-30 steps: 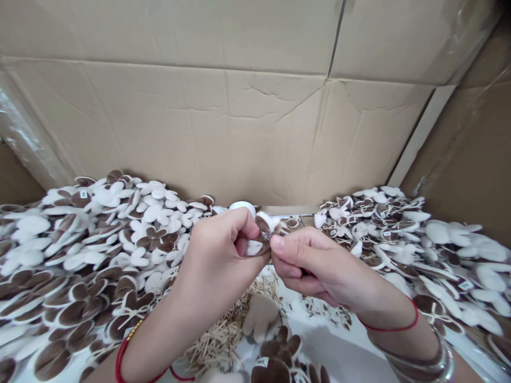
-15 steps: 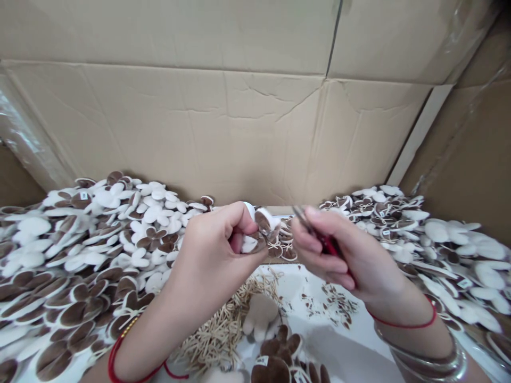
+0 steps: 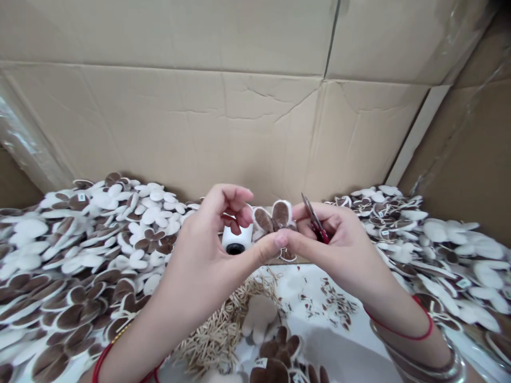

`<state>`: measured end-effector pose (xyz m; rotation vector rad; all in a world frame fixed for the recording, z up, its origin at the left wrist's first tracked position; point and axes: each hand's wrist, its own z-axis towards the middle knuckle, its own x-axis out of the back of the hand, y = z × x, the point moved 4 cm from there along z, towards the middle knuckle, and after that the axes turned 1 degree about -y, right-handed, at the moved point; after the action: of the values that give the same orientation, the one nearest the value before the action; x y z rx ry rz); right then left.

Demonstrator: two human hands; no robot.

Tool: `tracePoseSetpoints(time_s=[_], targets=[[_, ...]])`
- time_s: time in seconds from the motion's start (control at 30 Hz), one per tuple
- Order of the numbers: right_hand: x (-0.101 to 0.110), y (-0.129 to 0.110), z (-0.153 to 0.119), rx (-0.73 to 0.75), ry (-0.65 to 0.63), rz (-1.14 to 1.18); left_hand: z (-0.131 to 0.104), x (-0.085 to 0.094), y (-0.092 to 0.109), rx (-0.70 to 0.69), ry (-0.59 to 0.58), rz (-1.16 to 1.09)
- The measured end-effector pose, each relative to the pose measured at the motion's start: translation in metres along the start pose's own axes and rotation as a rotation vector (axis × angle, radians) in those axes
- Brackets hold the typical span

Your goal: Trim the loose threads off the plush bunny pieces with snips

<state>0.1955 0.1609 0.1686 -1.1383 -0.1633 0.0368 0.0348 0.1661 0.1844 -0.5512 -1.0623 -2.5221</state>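
Between my two hands, near the middle of the view, is a small brown and white plush piece [image 3: 281, 214] with rounded ear-like lobes. My left hand [image 3: 227, 229] touches its lower edge with the thumb, its other fingers curled and apart. My right hand [image 3: 335, 234] pinches the piece between thumb and forefinger. Small red-handled scissors [image 3: 315, 218] also sit in that hand, blades pointing up. The thumbs meet in front of the piece and hide its lower part.
Plush pieces lie heaped at the left [image 3: 83, 255] and right [image 3: 451, 239]. Cream cord bows [image 3: 215, 340] and small brown bits [image 3: 337, 303] lie on the white table [image 3: 319, 340]. A white cylinder [image 3: 236, 239] stands behind my left hand. Cardboard walls [image 3: 179, 133] rise behind.
My right hand has moved left onto the plush piece, which now faces me with its lobes up. My left fingers have opened, uncovering the white cylinder. The scissors point more upright.
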Motion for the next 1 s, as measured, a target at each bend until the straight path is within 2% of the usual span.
tracePoseSetpoints(time_s=[0.1,0.2,0.4,0.47,0.57,0.8,0.9,1.0], targets=[[0.0,0.0,0.0,0.013,0.001,-0.001,0.002,-0.004,-0.004,0.097,-0.154,-0.064],[-0.003,0.003,0.001,-0.037,-0.052,0.086,0.001,-0.006,-0.001,0.131,-0.265,-0.224],[-0.013,0.011,0.0,-0.211,-0.238,0.479,-0.001,-0.007,0.009,0.229,-0.361,-0.522],[-0.014,0.012,-0.001,-0.241,-0.26,0.518,-0.001,-0.008,0.008,0.247,-0.383,-0.579],[-0.01,0.011,-0.001,-0.203,-0.254,0.475,0.001,-0.009,0.003,0.253,-0.425,-0.666],[0.016,0.005,0.002,-0.052,-0.098,0.386,0.002,-0.008,-0.008,0.249,-0.393,-0.755],[0.018,0.002,-0.001,0.008,-0.061,0.294,0.002,-0.008,-0.009,0.271,-0.361,-0.736],[0.014,-0.004,-0.005,0.069,0.016,0.098,0.002,-0.008,-0.011,0.269,-0.303,-0.703]])
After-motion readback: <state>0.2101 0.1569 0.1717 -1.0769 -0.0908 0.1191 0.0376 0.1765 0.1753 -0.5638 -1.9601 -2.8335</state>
